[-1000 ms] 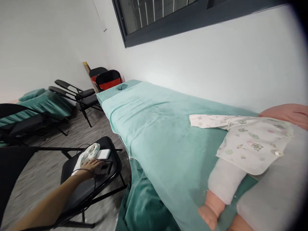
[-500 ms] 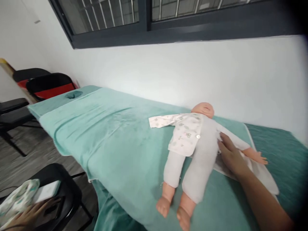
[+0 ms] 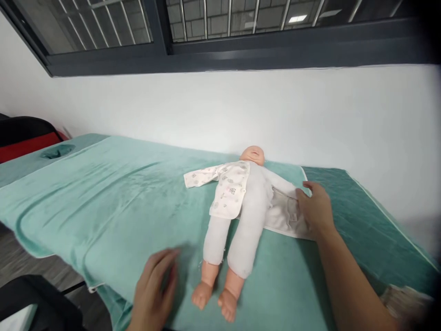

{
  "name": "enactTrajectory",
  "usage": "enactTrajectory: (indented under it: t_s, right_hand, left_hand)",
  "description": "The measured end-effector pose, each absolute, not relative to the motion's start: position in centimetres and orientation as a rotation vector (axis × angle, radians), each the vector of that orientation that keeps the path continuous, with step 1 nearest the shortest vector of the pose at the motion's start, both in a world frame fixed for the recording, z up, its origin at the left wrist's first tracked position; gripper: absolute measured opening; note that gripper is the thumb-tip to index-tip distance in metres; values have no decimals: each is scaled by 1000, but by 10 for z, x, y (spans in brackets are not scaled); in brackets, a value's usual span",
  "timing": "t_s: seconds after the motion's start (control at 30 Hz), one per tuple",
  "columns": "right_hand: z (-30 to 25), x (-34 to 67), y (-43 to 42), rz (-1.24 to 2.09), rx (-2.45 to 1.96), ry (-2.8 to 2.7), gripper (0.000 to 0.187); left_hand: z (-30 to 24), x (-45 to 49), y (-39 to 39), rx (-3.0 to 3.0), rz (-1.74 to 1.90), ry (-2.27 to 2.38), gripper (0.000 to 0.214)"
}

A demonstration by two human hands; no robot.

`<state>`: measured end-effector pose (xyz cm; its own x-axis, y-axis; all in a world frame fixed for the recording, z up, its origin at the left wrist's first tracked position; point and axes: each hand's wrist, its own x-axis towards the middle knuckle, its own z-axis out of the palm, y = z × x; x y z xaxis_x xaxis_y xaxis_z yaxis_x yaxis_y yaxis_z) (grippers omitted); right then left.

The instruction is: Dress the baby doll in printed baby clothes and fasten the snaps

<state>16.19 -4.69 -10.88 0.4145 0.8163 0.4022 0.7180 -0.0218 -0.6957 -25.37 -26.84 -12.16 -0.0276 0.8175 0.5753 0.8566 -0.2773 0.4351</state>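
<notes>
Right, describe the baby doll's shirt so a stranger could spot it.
Below the window stands a green massage table. On it lies a baby doll with the shirt over one side, whose printed motifs set it apart from the plain white body.

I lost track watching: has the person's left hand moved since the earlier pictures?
Yes. Judged against the near black chair, the left hand has moved right, off its seat, to over the green bed by the doll's feet.
</notes>
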Motion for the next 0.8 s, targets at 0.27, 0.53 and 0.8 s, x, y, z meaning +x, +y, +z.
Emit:
enactTrajectory:
  t_s: [0.27, 0.53, 0.8]
  right_hand:
    - [-114, 181, -43, 374, -1888, -1560, 52]
    - [-112, 177, -43, 99, -1771, -1656, 42]
    - [-100, 200, -51, 402, -2057, -1458, 64]
  left_hand:
    - [-87, -185, -131, -2417, -1303, -2248, 28]
    - [-76, -192, -164, -2699, -1242, -2014, 8]
    - [-12, -138, -94, -2630, -1169, -1659, 20]
